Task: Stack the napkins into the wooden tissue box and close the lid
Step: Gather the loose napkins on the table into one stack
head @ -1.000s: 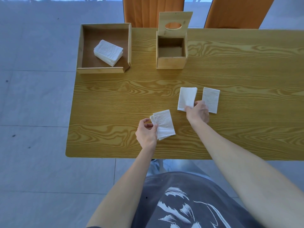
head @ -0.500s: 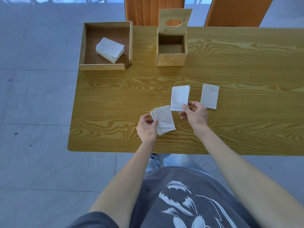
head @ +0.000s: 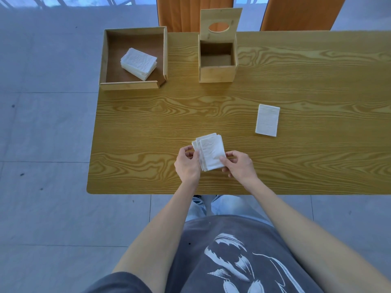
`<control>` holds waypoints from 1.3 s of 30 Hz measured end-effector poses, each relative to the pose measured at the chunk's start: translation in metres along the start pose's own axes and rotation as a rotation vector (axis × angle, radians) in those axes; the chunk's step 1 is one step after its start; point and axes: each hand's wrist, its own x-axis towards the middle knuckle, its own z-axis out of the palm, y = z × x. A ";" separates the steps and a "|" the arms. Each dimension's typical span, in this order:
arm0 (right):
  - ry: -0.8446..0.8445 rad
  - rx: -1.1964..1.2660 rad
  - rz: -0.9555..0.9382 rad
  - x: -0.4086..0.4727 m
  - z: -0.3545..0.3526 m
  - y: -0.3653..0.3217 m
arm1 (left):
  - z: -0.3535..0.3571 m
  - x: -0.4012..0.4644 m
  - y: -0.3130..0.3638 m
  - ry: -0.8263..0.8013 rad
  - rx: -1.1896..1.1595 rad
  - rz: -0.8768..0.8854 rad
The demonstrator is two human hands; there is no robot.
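A small stack of white napkins (head: 210, 151) is held just above the table's near edge. My left hand (head: 187, 164) pinches its left side and my right hand (head: 239, 166) grips its lower right corner. One single napkin (head: 267, 120) lies flat on the table to the right. The wooden tissue box (head: 217, 72) stands at the back centre, empty inside, its lid (head: 220, 23) with an oval hole swung upright. A thicker napkin pile (head: 138, 63) rests in the wooden tray (head: 129, 85) at the back left.
The wooden table (head: 317, 166) has its left edge and near edge close to my hands. Two orange chair backs (head: 186, 11) stand behind the table. Grey tiled floor lies to the left.
My right hand lifted one napkin off the table, carried it left and laid it on the stack in my left hand. Only one loose napkin stays on the table.
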 end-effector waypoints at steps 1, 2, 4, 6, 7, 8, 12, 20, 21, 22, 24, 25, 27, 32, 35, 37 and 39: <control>0.013 -0.039 -0.023 0.000 0.001 0.001 | 0.000 0.000 0.000 0.003 -0.003 -0.005; 0.031 -0.079 -0.047 0.002 0.003 0.002 | 0.001 -0.001 -0.001 0.003 -0.004 -0.006; 0.064 -0.149 -0.084 0.004 0.005 0.003 | 0.001 -0.001 -0.001 0.001 0.000 0.004; 0.072 -0.162 -0.092 0.005 0.007 0.002 | 0.001 -0.001 0.000 -0.001 0.004 0.013; 0.070 -0.164 -0.093 0.006 0.008 0.001 | 0.001 -0.001 0.000 -0.002 0.005 0.014; 0.071 -0.180 -0.101 0.007 0.009 0.000 | 0.001 0.000 0.000 -0.004 0.006 0.014; 0.099 -0.309 -0.108 0.007 0.010 0.000 | 0.001 -0.001 0.000 -0.010 0.032 0.028; 0.150 -0.313 -0.103 0.009 0.005 -0.004 | 0.005 0.001 0.003 0.003 0.123 0.048; 0.181 -0.299 -0.098 0.012 0.001 -0.005 | 0.005 0.001 0.004 0.004 0.127 0.049; 0.229 -0.285 -0.093 0.014 -0.005 -0.007 | 0.005 0.002 0.005 0.004 0.128 0.052; 0.368 -0.264 -0.074 0.022 -0.021 -0.014 | 0.007 0.002 0.006 0.001 0.126 0.055; 0.440 -0.252 -0.062 0.027 -0.031 -0.017 | 0.007 0.002 0.007 0.002 0.127 0.057; 0.541 -0.246 -0.057 0.038 -0.049 -0.024 | 0.009 0.002 0.008 0.006 0.126 0.067; 0.651 -0.225 0.096 0.061 -0.080 -0.033 | 0.014 0.002 0.013 0.003 0.117 0.066; 0.636 -0.252 0.195 0.070 -0.086 -0.031 | 0.015 0.002 0.014 0.010 0.121 0.063; 0.612 -0.247 0.262 0.073 -0.087 -0.029 | 0.015 0.001 0.014 0.015 0.121 0.063; 0.607 -0.215 0.305 0.076 -0.087 -0.028 | 0.015 0.001 0.014 0.016 0.120 0.062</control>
